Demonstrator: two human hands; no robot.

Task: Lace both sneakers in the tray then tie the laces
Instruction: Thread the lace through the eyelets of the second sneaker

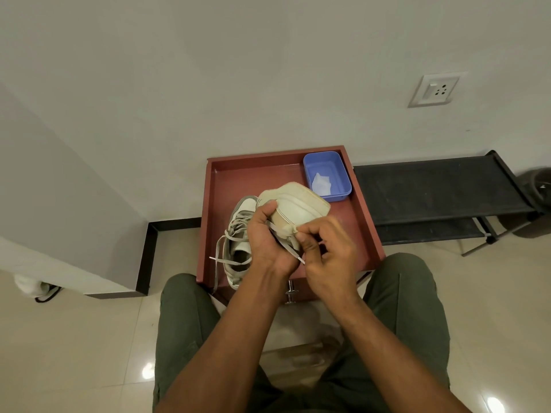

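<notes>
over the red tray [362, 222], left hand [262, 236] grips the lifted cream sneaker [298, 204], right hand [325, 251] pinches its grey lace [287, 247], mid-lacing; next likely thread the tip through an eyelet; laced sneaker [238, 234] lies beside, in tray.
</notes>
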